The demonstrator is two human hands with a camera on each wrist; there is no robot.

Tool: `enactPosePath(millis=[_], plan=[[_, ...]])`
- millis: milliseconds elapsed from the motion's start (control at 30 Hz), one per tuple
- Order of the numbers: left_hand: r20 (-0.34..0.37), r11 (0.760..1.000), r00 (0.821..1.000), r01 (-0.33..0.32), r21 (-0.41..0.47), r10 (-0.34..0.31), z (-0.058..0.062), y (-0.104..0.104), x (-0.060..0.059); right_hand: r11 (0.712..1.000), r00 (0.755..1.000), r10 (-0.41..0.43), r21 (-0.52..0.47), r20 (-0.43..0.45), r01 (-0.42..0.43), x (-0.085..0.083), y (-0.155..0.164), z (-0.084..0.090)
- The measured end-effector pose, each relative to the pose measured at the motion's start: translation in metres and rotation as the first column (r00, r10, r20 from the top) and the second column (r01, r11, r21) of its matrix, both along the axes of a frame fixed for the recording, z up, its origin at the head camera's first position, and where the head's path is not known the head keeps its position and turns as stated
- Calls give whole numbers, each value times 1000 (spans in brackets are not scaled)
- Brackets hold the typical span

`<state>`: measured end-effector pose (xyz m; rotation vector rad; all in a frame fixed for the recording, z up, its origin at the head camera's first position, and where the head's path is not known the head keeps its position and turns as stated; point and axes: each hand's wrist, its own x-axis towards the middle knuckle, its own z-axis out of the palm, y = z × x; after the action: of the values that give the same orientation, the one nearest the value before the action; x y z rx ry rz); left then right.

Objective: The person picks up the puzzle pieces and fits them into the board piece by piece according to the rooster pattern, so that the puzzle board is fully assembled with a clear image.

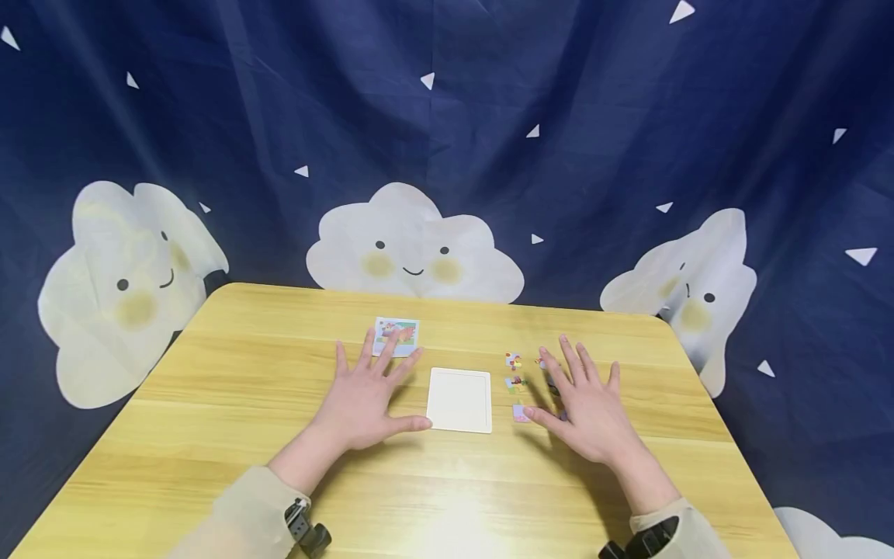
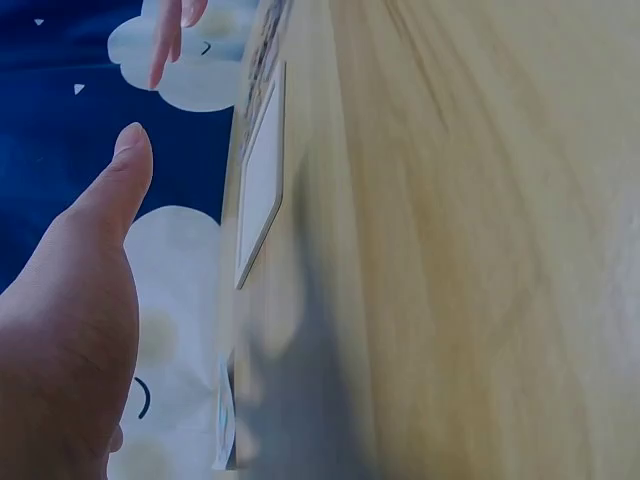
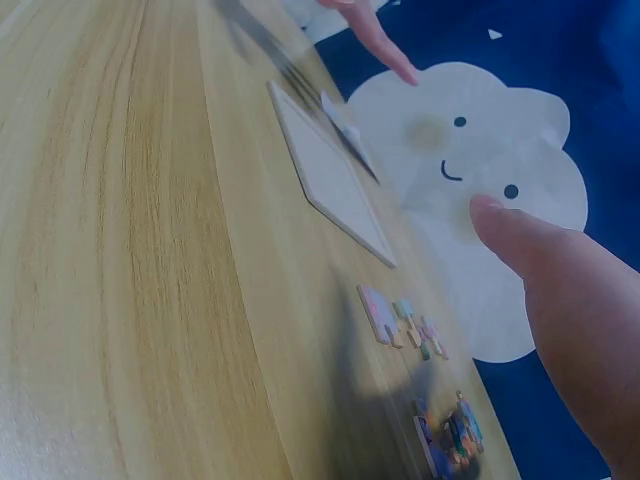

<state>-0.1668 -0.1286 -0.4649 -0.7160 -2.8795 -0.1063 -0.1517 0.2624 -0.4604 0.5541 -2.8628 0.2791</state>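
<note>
My left hand (image 1: 366, 400) is held above the table with its fingers spread, left of a white square tray (image 1: 459, 400). Its fingertips overlap a small picture card (image 1: 410, 334) in the head view. On the other side, my right hand (image 1: 587, 407) is spread above several colourful jigsaw pieces and partly covers some of them. Three pieces show in a column between tray and hand: an upper piece (image 1: 513, 359), a middle piece (image 1: 515, 384) and a lilac piece (image 1: 519, 413). Neither hand holds anything. The right wrist view shows the lilac piece (image 3: 378, 315) lying flat beside the tray (image 3: 330, 180).
The light wooden table (image 1: 209, 419) has its far edge close to a dark blue curtain (image 1: 391, 101) printed with white clouds. A strong glare lies on the table's near middle. Dark devices are strapped to both wrists, such as the left wrist device (image 1: 302, 524).
</note>
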Motion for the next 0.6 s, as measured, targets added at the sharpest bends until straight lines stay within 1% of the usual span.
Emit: enactPosePath(millis=[300, 467, 600], plan=[[17, 1000, 1000, 14, -16, -14, -5, 11, 1, 1000, 1000, 7, 9, 0, -7, -1, -1, -3], [65, 1000, 998, 12, -20, -11, -10, 16, 1, 1000, 1000, 12, 8, 6, -12, -2, -4, -2], [81, 1000, 997, 18, -18, -16, -13, 20, 1, 1000, 1000, 13, 5, 7, -13, -2, -7, -2]])
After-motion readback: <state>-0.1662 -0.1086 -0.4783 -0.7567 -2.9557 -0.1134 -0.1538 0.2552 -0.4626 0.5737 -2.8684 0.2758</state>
